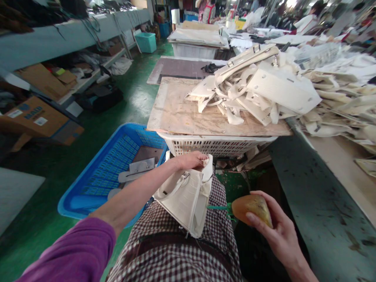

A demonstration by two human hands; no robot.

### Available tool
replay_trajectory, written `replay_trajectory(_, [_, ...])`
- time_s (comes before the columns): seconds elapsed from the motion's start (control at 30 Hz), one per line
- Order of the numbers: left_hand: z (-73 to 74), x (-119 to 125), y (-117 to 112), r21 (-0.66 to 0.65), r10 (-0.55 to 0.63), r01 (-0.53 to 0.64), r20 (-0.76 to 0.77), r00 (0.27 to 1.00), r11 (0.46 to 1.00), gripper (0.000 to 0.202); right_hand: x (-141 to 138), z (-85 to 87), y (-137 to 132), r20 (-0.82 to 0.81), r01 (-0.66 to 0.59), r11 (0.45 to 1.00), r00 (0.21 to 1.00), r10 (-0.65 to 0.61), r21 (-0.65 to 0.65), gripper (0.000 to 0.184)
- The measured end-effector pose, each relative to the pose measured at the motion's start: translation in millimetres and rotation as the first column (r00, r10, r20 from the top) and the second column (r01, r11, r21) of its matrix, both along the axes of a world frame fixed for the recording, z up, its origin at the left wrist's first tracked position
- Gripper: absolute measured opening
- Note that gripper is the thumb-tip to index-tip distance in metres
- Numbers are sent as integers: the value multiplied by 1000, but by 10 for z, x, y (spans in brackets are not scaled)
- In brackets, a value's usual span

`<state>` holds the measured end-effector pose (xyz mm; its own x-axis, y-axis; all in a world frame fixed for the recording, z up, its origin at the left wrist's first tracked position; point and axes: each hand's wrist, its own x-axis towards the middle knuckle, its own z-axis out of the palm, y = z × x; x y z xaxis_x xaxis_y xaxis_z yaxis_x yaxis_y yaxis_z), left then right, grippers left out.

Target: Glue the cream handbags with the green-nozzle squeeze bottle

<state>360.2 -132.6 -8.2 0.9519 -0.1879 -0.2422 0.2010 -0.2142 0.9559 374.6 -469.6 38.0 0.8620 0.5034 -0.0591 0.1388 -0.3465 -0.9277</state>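
Observation:
A cream handbag point(182, 197) with a crocodile-like grain hangs tilted over my checked apron point(152, 254). My left hand point(192, 159) is closed at its open top edge, the fingers partly hidden behind the material. To the right of the bag, my right hand point(277, 225) grips a rounded yellow-brown lump point(249, 209), thumb on the near side. A thin green strip point(217, 207) runs from the lump towards the bag's side; whether it touches the bag I cannot tell. Loose threads dangle from the bag's bottom corner.
At my left stands a blue plastic basket point(88, 172) with grey pieces in it. Ahead, a board point(173, 113) on a white crate point(217, 145) bears a heap of cream bag parts point(249, 86). A grey-green bench point(329, 203) borders my right. People are in the background.

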Motion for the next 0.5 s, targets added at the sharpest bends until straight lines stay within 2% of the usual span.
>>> replay_trajectory(0.3, [-6,19,20,0,-1,1,31,1000,1000,9,-109,19,-74,-42,-118,993,992,117,-25,46])
replay_trajectory(0.5, [-9,15,-9,-25,17,-17,21,1000,1000,11,-100,-39,-21,64,26,1000,998,-27,8,46])
